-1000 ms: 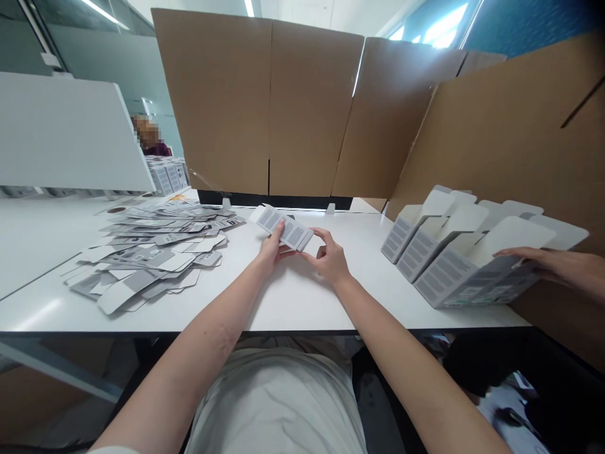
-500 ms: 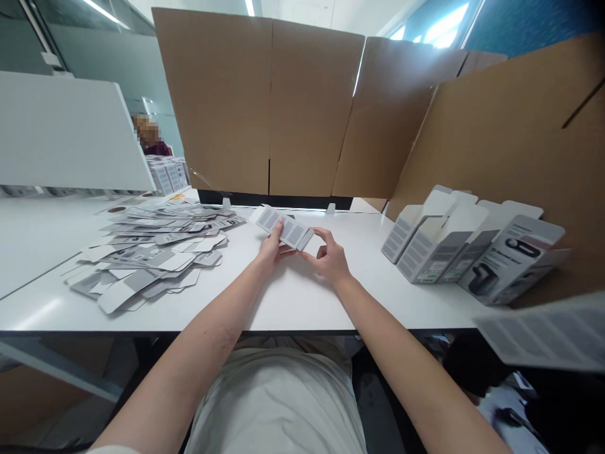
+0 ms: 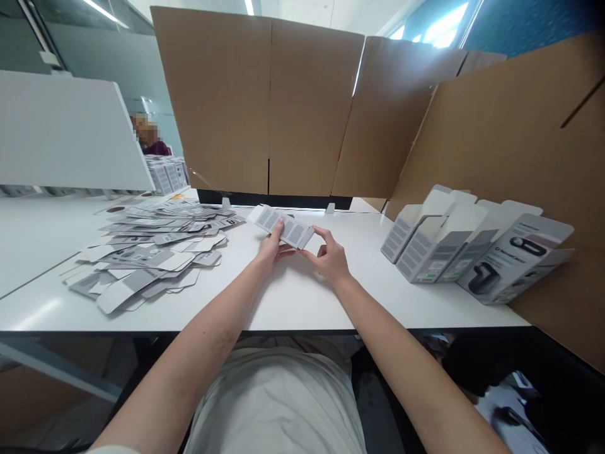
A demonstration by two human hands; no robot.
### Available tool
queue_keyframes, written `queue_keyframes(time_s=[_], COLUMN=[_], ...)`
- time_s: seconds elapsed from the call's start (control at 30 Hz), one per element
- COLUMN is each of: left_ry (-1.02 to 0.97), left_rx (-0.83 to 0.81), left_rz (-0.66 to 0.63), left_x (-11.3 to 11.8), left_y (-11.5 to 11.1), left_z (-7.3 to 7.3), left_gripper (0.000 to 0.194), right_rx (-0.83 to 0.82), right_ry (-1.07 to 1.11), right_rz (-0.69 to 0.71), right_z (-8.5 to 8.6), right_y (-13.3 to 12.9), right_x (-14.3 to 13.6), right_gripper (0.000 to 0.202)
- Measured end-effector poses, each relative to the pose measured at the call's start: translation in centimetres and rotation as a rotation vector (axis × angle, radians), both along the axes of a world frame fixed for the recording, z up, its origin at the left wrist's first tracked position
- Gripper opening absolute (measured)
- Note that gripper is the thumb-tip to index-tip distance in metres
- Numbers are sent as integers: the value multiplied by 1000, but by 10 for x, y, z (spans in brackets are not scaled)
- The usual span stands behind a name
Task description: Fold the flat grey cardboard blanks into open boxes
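A small printed carton [image 3: 283, 228], white and grey, is held tilted just above the white table [image 3: 302, 302]. My left hand [image 3: 273, 244] grips its near side, thumb on the printed face and fingers underneath. At the carton's right end, my right hand [image 3: 327, 253] pinches the edge between thumb and fingers. To the left lies a loose pile of flattened cartons [image 3: 155, 258]. Several opened-up cartons [image 3: 437, 243] stand on the right with their top flaps raised; the nearest one [image 3: 515, 258] leans and shows a picture of an earpiece.
Tall cardboard panels [image 3: 312, 113] wall off the back and right of the table. A white partition [image 3: 66, 132] stands at the left; beyond it are stacked cartons [image 3: 167, 173] and a person [image 3: 150, 135]. Below the table's right edge sits a dark bin [image 3: 472, 366] with printed material inside.
A blurred printed carton piece at the lower right has gone from view, and the nearest standing carton on the right has shifted slightly. Both hands and their carton stay almost still.
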State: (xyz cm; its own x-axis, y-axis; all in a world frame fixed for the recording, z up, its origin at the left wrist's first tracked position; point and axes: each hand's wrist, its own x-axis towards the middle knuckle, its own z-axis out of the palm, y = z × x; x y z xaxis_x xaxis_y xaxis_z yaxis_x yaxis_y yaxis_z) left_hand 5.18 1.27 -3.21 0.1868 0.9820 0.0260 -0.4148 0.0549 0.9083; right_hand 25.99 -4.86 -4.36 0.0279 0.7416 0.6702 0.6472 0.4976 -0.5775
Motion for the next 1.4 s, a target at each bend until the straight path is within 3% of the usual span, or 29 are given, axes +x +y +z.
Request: queue_keyframes(time_s=[0.3, 0.57, 1.4], left_ry=[22, -5, 33], left_rx=[4, -2, 46], left_rz=[26, 53, -1], left_x=[-2, -1, -1], left_y=[-1, 3, -3], left_z=[1, -1, 0], left_gripper=[79, 83, 89], right_rx=[29, 43, 60], right_ry=[-40, -60, -34], right_rz=[26, -34, -28], right_z=[-4, -4, -5], right_y=[3, 4, 6], right_x=[2, -1, 3], right_gripper=[77, 77, 86])
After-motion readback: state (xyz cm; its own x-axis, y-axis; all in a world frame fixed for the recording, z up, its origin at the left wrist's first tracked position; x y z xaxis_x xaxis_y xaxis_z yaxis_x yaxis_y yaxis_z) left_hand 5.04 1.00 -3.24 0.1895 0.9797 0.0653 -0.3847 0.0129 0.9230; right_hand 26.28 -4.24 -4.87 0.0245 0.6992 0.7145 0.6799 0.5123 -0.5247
